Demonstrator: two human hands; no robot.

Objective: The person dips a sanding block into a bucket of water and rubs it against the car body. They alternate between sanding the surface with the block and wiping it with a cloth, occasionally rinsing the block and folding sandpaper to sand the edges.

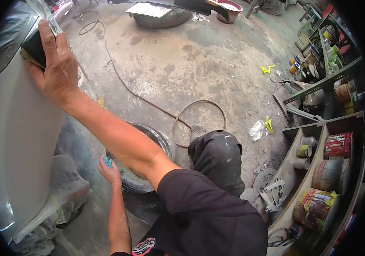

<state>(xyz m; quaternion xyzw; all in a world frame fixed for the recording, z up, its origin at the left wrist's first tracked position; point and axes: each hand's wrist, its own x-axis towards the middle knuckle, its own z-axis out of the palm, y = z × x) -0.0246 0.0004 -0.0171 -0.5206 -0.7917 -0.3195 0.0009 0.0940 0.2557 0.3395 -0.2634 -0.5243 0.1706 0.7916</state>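
High on the left, my right hand (59,70) wraps round a black block (35,48) with a yellowish-brown underside. The block is held at the upper edge of a smooth grey panel (24,128), beside plastic sheeting (9,32). Lower down, my left hand (111,173) has its fingers closed on a small blue cloth-like piece (107,161). That hand is left of a round, dirty bucket (165,143), which my right forearm partly covers.
A hose (137,96) loops across the stained floor. Shelving (291,133) with paint cans (338,145) lines the right side. Clear plastic (257,130) lies on the floor. A tyre (165,19) and a red tub (230,13) stand at the top. Crumpled sheeting (69,183) hangs lower left.
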